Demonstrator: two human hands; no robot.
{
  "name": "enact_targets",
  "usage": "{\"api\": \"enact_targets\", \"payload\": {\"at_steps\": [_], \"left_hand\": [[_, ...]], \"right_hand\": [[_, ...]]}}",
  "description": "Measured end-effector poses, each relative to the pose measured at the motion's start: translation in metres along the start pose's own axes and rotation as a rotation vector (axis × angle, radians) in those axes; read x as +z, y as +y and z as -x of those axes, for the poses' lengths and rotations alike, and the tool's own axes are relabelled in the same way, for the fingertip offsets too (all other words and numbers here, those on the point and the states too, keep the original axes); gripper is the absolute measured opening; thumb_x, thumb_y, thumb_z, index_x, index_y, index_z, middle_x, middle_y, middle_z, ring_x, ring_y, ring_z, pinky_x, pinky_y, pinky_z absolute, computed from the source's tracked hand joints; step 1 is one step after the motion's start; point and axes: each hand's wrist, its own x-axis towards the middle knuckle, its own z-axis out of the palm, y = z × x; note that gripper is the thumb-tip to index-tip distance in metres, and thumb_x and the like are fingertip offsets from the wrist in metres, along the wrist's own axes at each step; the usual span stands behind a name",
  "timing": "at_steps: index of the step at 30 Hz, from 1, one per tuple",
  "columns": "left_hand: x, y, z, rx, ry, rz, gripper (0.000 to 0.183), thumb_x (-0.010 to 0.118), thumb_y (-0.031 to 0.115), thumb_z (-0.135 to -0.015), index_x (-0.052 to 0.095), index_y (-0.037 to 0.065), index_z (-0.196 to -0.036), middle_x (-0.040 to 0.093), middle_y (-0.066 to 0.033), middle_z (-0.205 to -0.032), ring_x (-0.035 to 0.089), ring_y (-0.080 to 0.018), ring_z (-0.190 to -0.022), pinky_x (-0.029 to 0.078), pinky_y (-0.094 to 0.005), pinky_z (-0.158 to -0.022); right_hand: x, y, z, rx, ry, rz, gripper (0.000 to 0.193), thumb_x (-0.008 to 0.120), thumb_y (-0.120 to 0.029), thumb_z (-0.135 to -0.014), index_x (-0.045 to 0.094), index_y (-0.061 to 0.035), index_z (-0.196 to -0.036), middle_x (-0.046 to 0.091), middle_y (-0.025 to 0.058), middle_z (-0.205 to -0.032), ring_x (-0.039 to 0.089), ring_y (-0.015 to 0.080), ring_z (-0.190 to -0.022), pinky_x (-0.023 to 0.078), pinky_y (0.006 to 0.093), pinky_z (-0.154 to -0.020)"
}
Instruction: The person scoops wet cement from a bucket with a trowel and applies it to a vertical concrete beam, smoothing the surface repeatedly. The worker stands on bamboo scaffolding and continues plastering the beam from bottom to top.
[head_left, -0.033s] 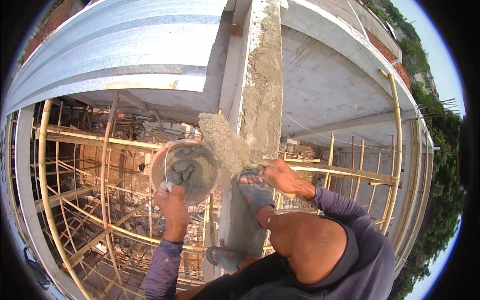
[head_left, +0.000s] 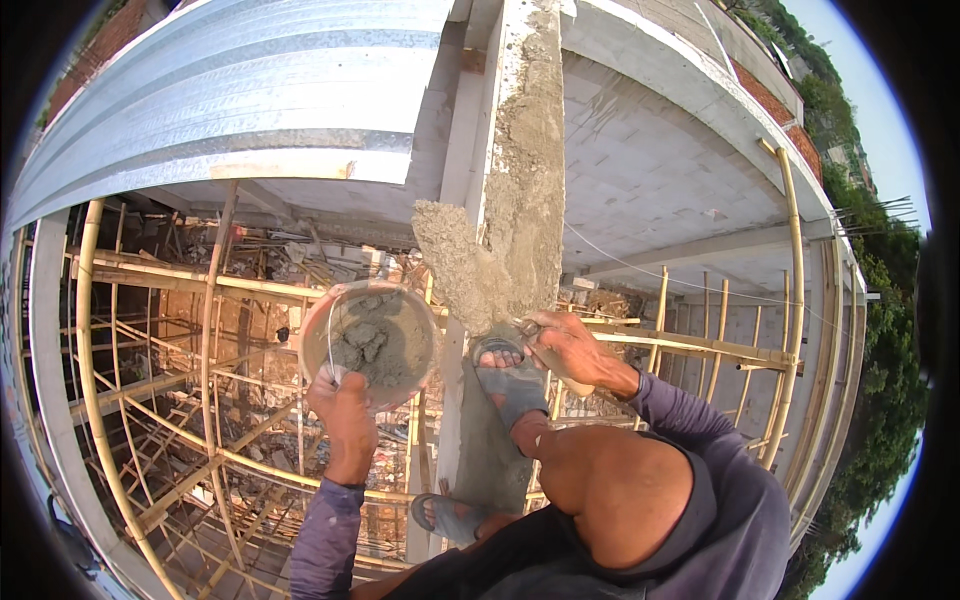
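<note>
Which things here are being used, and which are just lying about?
In use:
bucket of wet mortar, in the left hand
seemingly a mortar-covered trowel, in the right hand
concrete beam, bearing mortar

Apparently just around:
bamboo poles
corrugated metal sheet
trees

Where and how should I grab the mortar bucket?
Probably by the thin wire handle of the bucket, from the person's near side, hand closed around the wire. The handle spans the left part of the round, upward-facing mouth, and mortar sits inside, so hanging it there should limit spilling. The left hand is at the handle's near end.
</note>
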Motion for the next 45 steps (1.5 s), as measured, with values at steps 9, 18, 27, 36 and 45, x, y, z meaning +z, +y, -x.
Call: {"api": "enact_targets", "payload": {"at_steps": [9,18,27,36,45], "left_hand": [[-0.002,-0.025,-0.013,-0.095,0.003,-0.019,0.016,0.056,0.001,-0.081,0.048,0.011,-0.073,0.044,0.0034,-0.061,0.038,-0.0081,-0.048,0.033,-0.025,-0.046],[-0.02,-0.033,-0.005,-0.125,0.098,-0.009,0.011,0.056,0.001,-0.08,0.051,0.008,-0.073,0.048,0.003,-0.062,0.042,-0.0074,-0.049,0.032,-0.0239,-0.046],[-0.032,-0.033,-0.007,-0.083,-0.013,-0.179,0.014,0.054,0.002,-0.083,0.047,0.01,-0.074,0.044,0.0022,-0.062,0.04,-0.0092,-0.051,0.035,-0.0267,-0.05],[-0.029,-0.035,-0.013,-0.008,-0.001,-0.176,0.01,0.055,0.006,-0.08,0.049,0.005,-0.072,0.048,0.0033,-0.065,0.04,-0.0053,-0.055,0.031,-0.0249,-0.049],[-0.015,-0.037,-0.016,-0.09,-0.015,-0.16,0.01,0.057,0.006,-0.079,0.05,0.006,-0.072,0.048,0.003,-0.063,0.041,-0.0055,-0.052,0.032,-0.0243,-0.048]], "right_hand": [[-0.059,0.045,-0.126,0.138,0.814,0.42,0.051,0.064,-0.033,-0.09,0.059,0.0147,-0.108,0.066,0.0294,-0.098,0.066,0.0383,-0.09,0.05,0.0475,-0.081],[-0.157,0.115,-0.132,0.034,0.767,0.126,0.03,0.057,-0.024,-0.088,0.057,0.0046,-0.096,0.062,0.015,-0.076,0.062,0.0276,-0.061,0.052,0.0413,-0.058],[-0.117,0.14,-0.075,0.478,0.159,-0.158,0.054,0.046,-0.048,-0.099,0.058,0.0029,-0.085,0.053,0.006,-0.062,0.056,0.0147,-0.051,0.047,0.0311,-0.038],[-0.15,0.164,-0.075,0.078,0.168,1.081,0.048,0.049,-0.042,-0.1,0.054,0.006,-0.097,0.062,0.0256,-0.067,0.062,0.0436,-0.062,0.049,0.0529,-0.06],[-0.218,0.172,-0.16,-0.126,-0.055,1.409,0.043,0.045,-0.03,-0.101,0.059,0.0089,-0.093,0.063,0.0292,-0.078,0.064,0.0433,-0.07,0.05,0.0528,-0.064]]}}
